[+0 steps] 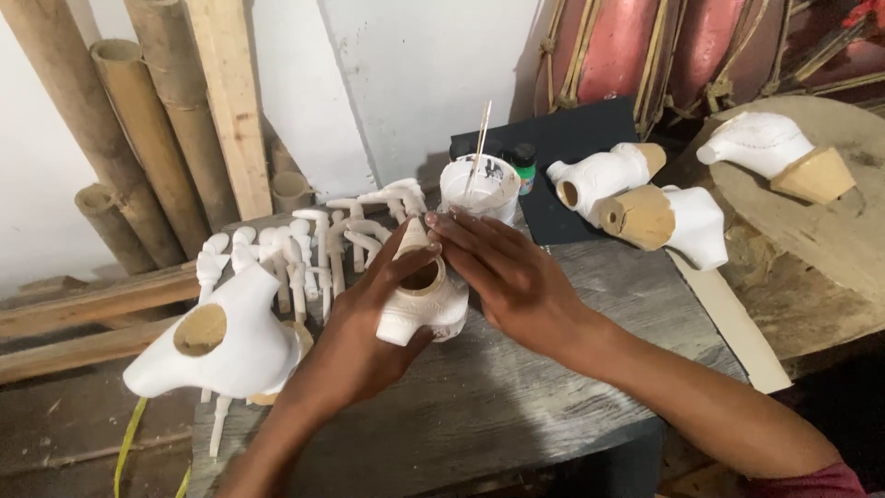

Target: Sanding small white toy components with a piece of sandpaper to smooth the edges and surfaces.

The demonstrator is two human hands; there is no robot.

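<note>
My left hand (364,318) grips a small white-painted wooden figure body (426,304) with a round bare-wood socket facing up. It rests low over the grey wooden board (516,387). My right hand (507,272) lies against the right side of that same piece, fingers stretched flat along its top edge and touching my left thumb. Just behind the hands stands a white paint cup (481,187) with a thin stick (478,148) in it.
A larger white body (230,337) lies at the left beside a pile of white limb pieces (313,240). Two more white bodies (645,198) lie at the right on a dark sheet, another (770,148) on a round wooden slab. Bamboo poles (147,129) lean on the wall.
</note>
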